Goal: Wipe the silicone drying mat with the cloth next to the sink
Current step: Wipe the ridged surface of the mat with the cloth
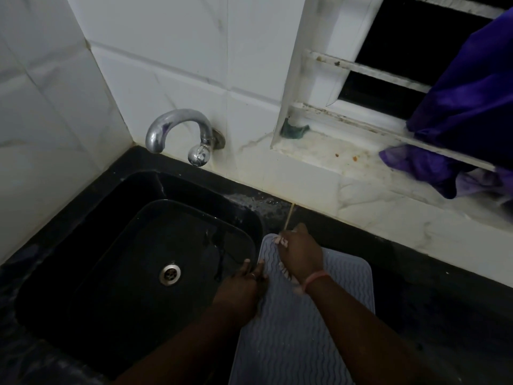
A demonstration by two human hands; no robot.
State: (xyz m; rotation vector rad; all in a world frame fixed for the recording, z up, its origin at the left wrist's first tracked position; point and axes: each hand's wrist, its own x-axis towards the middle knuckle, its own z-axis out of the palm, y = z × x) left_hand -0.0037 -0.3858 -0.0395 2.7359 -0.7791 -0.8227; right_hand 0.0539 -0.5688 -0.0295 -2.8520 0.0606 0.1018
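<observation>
While both hands press it, mat (327,323) runs lengthwise — toward the wall.

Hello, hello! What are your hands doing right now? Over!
Right hand pressing a cloth on the mat's far left corner. Left hand on the mat's left edge by the sink. Nothing in the way.

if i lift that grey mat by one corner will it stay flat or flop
Probably flop: the drying mat looks thin and lies flush on the counter. Its wavy ribs suggest soft silicone, so likely light. The counter near the sink looks wet, so it may be slippery.
</observation>
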